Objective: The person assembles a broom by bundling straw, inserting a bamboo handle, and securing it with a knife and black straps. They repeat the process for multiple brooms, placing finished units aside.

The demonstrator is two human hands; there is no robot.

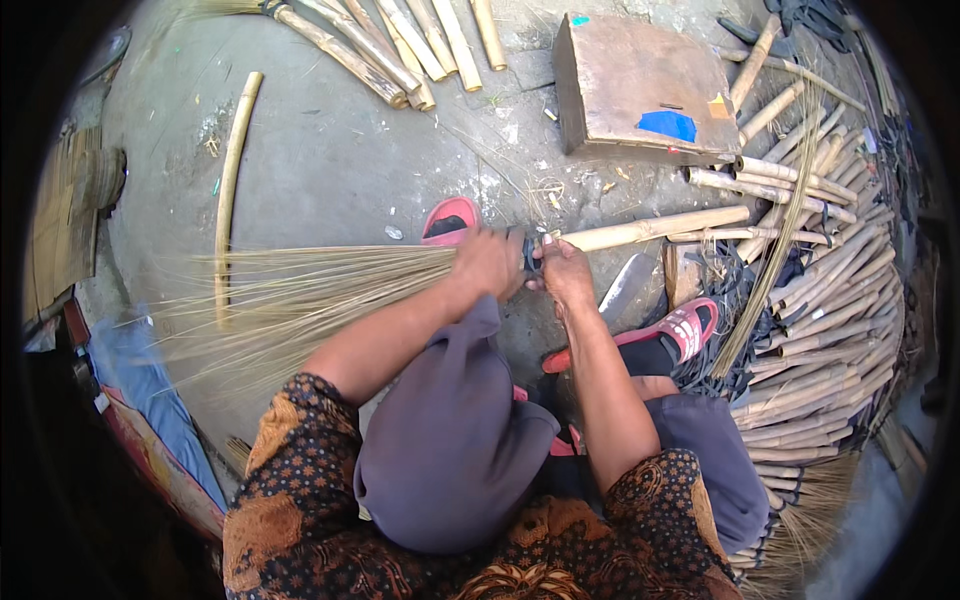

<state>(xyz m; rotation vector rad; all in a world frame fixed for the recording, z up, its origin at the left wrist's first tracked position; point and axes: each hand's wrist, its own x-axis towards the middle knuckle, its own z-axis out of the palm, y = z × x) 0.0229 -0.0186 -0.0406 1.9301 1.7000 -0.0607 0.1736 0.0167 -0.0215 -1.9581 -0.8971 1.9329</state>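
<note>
A broom lies crosswise in front of me, its straw bristles (340, 280) fanning out to the left and its bamboo handle (660, 228) pointing right. My left hand (488, 262) is closed round the bristles near the joint with the handle. Dark strip binding (530, 253) wraps that joint, between my two hands. My right hand (566, 270) is closed at the binding on the handle side, fingers pinched against the dark strip; how much of the strip it holds is partly hidden. A broad knife blade (628, 284) lies on the ground right of my right hand.
A wooden box (650, 85) with a blue patch stands at the far right. Many bamboo handles (820, 350) are stacked along the right, beside dark strips (715, 275) and a thin straw bundle (770, 260). More bamboo poles (350, 50) lie far off; a single stick (236, 170) lies left.
</note>
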